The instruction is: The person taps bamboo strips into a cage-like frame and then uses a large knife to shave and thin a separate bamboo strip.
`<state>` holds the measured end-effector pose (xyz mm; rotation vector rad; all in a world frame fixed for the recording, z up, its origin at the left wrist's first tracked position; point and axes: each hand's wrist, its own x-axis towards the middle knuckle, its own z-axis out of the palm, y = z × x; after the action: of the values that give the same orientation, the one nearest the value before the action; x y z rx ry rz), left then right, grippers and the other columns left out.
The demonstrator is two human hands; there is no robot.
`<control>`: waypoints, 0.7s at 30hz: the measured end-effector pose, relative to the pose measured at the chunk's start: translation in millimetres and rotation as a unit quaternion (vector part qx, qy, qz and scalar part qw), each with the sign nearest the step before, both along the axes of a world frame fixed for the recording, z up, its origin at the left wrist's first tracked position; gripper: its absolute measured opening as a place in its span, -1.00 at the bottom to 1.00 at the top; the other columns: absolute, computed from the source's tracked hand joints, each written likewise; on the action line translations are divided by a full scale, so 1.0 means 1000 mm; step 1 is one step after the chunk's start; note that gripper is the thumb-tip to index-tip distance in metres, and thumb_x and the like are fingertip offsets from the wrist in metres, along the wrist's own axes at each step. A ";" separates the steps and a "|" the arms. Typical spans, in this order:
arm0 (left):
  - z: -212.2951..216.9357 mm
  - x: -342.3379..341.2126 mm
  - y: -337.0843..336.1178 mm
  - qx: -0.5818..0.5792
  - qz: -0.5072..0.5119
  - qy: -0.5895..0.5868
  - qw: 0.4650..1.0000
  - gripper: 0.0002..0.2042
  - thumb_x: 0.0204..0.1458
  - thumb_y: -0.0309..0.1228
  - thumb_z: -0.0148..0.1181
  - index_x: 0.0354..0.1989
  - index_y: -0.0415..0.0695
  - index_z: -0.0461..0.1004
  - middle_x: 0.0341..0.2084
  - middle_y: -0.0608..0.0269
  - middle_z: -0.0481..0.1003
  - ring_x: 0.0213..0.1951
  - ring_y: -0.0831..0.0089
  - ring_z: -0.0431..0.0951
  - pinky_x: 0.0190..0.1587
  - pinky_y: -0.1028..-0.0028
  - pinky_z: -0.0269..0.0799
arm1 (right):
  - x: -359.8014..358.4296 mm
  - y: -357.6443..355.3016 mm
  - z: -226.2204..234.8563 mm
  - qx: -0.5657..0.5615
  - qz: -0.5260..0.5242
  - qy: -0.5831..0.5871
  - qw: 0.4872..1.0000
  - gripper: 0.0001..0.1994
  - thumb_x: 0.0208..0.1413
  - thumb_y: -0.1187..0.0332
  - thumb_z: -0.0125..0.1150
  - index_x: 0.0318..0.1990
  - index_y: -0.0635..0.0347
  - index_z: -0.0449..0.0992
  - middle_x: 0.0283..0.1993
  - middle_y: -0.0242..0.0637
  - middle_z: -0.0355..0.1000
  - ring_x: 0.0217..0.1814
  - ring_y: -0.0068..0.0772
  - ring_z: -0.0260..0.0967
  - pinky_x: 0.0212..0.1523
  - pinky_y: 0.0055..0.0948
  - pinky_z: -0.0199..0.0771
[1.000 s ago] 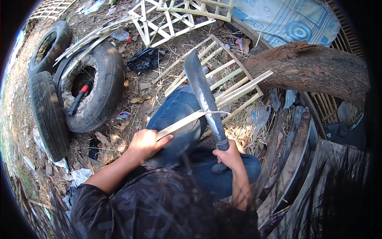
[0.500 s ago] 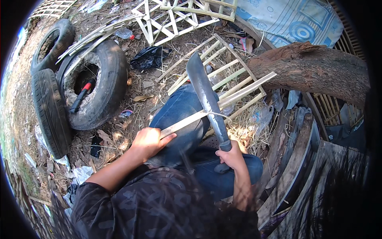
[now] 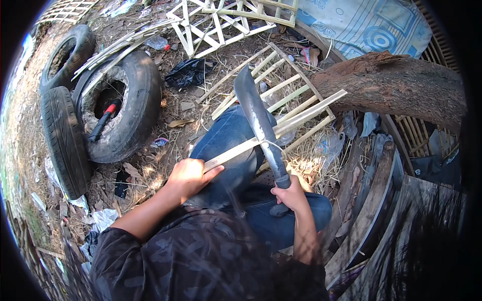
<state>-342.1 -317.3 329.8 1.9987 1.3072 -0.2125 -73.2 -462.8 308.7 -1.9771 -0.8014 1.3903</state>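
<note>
My left hand [image 3: 188, 176] is closed round the near end of a pale bamboo strip [image 3: 233, 153], which slants up to the right over my jeans-clad knee. Gripped by its dark handle, a machete [image 3: 259, 120] stands in my right hand [image 3: 291, 194] with its broad tip pointing away from me. The blade crosses the strip, touching it around mid-length. A thin curled shaving [image 3: 273, 144] hangs at that crossing, beside the lower blade. Just beyond lies a slatted bamboo frame [image 3: 306, 80], partly covered by the strip and the blade.
Old tires [image 3: 145, 95] stand at the left, one holding a red-and-black tool [image 3: 104, 120] and bearing bamboo strips [image 3: 120, 42]. A thick log [image 3: 386, 85] lies at the right. Beyond are a bamboo lattice [image 3: 218, 30], a black plastic bag [image 3: 188, 72] and a blue-white sheet [image 3: 366, 27].
The shaving at the blade has curled further down toward the machete's handle. The strip has shifted very slightly; both hands keep their holds and nearly the same places.
</note>
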 end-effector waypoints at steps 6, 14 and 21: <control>0.009 0.001 0.002 -0.033 0.024 0.007 0.999 -0.30 0.03 0.24 0.02 -0.48 -0.36 0.55 -0.49 -0.25 0.52 -0.30 -0.11 0.57 -0.18 0.11 0.46 | 0.003 0.009 0.012 -0.023 -0.012 0.248 0.968 -0.80 -0.20 0.63 0.26 -0.48 0.25 0.32 -0.65 -0.37 0.29 -0.74 -0.54 0.25 -0.70 -0.48 0.26; 0.007 0.004 -0.002 -0.019 0.026 -0.016 0.999 -0.34 0.02 0.18 0.09 -0.46 -0.38 0.55 -0.51 -0.27 0.51 -0.33 -0.13 0.56 -0.20 0.12 0.45 | -0.003 0.000 0.000 0.025 -0.037 -0.001 0.999 -0.86 -0.18 0.57 0.23 -0.50 0.27 0.35 -0.66 -0.36 0.30 -0.73 -0.52 0.28 -0.69 -0.46 0.29; 0.008 0.001 -0.003 -0.006 0.024 -0.027 0.999 -0.34 0.02 0.17 0.10 -0.49 -0.38 0.54 -0.53 -0.27 0.50 -0.34 -0.14 0.55 -0.21 0.12 0.45 | 0.004 0.004 0.001 -0.016 0.003 0.109 0.994 -0.85 -0.21 0.58 0.24 -0.53 0.26 0.34 -0.68 -0.36 0.29 -0.73 -0.55 0.27 -0.69 -0.45 0.27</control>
<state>-341.1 -320.4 338.2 1.9478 1.3147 -0.1419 -69.3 -458.4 310.2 -1.8075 -0.6901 1.5976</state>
